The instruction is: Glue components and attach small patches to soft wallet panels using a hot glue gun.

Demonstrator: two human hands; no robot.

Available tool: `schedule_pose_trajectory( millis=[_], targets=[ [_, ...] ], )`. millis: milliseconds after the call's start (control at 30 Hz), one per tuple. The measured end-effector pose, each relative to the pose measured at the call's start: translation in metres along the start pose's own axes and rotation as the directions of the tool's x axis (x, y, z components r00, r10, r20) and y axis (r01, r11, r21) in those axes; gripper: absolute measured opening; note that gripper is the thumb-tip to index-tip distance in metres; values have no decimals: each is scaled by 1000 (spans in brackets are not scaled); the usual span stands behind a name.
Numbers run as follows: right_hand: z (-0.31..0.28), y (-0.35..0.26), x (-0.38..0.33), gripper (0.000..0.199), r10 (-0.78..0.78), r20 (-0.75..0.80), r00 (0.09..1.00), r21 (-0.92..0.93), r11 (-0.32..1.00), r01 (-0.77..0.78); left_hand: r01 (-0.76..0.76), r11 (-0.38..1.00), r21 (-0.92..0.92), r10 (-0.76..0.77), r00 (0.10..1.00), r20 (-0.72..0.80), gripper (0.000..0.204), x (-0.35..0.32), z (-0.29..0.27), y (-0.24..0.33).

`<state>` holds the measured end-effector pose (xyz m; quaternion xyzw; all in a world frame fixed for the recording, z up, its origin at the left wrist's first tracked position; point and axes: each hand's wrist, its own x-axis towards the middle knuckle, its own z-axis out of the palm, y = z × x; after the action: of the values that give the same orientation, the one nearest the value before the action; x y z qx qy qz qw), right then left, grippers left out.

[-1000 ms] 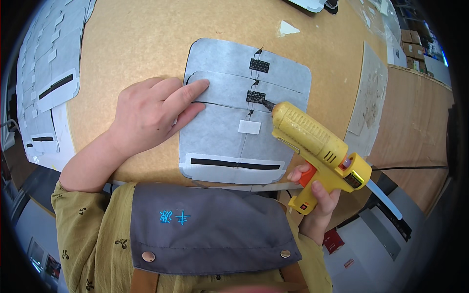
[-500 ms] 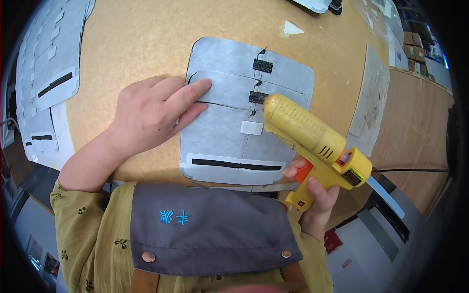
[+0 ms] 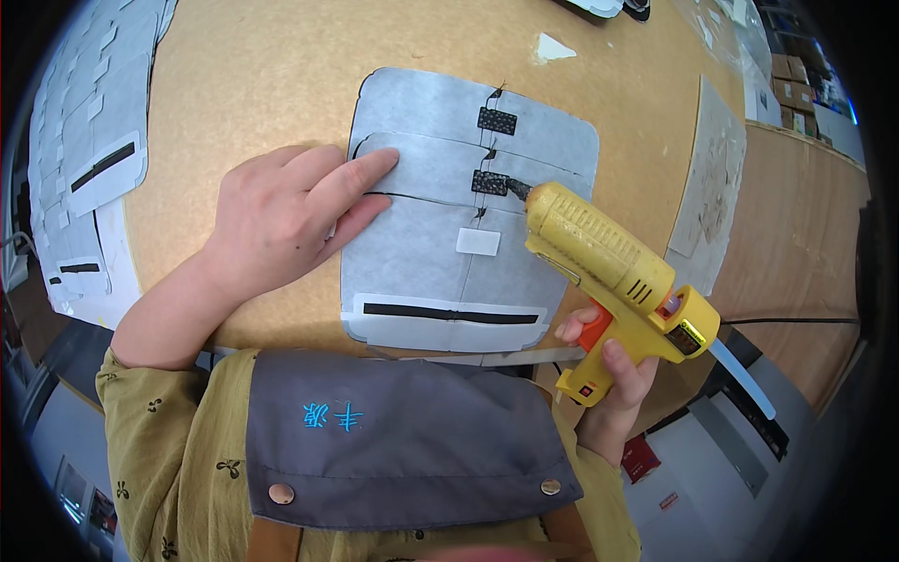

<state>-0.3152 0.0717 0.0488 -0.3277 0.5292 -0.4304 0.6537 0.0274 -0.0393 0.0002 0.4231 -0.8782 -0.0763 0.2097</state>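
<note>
Head view: the person's right hand (image 3: pixel 626 377) grips a yellow plastic glue gun (image 3: pixel 604 248), nozzle (image 3: pixel 518 188) at a black rectangular patch (image 3: pixel 487 182); their left hand (image 3: pixel 281 208) rests, fingers extended, on the grey layered panel (image 3: pixel 412 253) atop the tan table (image 3: pixel 253 84).

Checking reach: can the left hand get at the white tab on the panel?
Likely yes: left hand touches the panel, with only panel surface between it and the white tab; glue gun is to the right.

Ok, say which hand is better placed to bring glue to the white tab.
Likely the right hand: it grips the yellow hot glue gun, nozzle near the white tab. The left hand rests on the left side of the grey panel.
</note>
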Motion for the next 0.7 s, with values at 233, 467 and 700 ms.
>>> schedule_pose_trajectory(
  millis=[233, 467, 700],
  targets=[
    [2, 0, -1, 54, 13, 1, 1000, -3, 1000, -13, -2, 1000, 3, 2, 1000, 3, 31, 1, -1, 0],
    [11, -2, 9, 60, 17, 32, 999, -23, 1000, -17, 4, 1000, -6, -4, 1000, -7, 31, -1, 0, -2],
    [7, 1, 7, 60, 41, 55, 998, -5, 999, -41, -34, 999, -29, 35, 999, 20, 42, -3, -1, -3]
  ],
)
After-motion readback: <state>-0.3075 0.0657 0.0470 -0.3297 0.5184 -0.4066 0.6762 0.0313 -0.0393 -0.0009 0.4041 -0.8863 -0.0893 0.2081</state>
